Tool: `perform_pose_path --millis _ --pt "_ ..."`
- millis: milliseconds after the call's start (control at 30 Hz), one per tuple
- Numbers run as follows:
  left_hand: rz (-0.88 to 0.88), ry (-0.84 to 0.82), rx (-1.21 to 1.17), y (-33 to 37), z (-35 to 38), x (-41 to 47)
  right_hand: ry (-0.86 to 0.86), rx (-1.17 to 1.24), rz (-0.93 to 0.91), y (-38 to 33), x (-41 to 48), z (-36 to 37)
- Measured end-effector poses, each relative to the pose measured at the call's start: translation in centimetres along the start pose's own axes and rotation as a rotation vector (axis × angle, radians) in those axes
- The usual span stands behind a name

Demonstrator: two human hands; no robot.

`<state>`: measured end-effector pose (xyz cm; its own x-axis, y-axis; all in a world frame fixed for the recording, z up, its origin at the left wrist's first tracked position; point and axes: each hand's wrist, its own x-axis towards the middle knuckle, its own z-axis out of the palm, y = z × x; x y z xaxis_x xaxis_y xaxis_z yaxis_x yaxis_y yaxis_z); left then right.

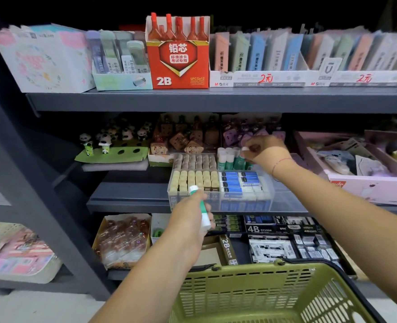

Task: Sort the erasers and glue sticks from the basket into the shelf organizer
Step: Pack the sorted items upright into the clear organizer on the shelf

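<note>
The left hand point(189, 220) was closed round a glue stick point(201, 206) with a green body and a white cap. It held the stick tilted, cap upward, just in front of the clear shelf organizer point(220, 203). The right hand point(262, 152), a thin red thread point(280, 163) on its wrist, reached over the organizer's back right compartment. There its fingertips pinched the white cap of a second glue stick point(245, 149). That stick stood upright at the right end of a row of green glue sticks point(227, 157) already in the same compartment. The organizer sat on the middle shelf point(127, 197) and had four sections. Blue-sleeved erasers point(239, 181) lay in the front right section and cream erasers point(196, 180) stood packed in the front left. Duller tan pieces point(194, 160) filled the back left, though what they were could not be told. An olive-green plastic basket point(251, 297) was at the bottom of the view, below both forearms, and its contents could not be made out. On the upper shelf stood a red box marked 2B point(180, 64) among rows of pastel packets. To the left of the organizer, small panda figures point(113, 138) stood in a green holder. Packets marked 4B point(258, 228) lay on the lower shelf beneath the organizer.
</note>
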<state>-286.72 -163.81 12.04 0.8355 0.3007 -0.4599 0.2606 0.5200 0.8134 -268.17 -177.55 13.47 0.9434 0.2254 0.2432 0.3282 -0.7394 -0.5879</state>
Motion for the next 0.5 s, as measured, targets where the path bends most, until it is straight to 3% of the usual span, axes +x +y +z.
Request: perform_pose_path --millis 300,433,500 --pt "0.117 -0.147 0.193 -0.5 -0.6 -0.1 -0.021 -0.153 0.055 0.5 0.9 1.2" --pt "0.202 -0.169 0.240 -0.7 -0.5 0.0 0.124 0.057 -0.050 -0.2 -1.1 0.2" --pt "0.224 -0.170 0.254 -0.8 -0.4 0.0 -0.024 0.248 -0.178 -1.9 -3.7 -0.6"
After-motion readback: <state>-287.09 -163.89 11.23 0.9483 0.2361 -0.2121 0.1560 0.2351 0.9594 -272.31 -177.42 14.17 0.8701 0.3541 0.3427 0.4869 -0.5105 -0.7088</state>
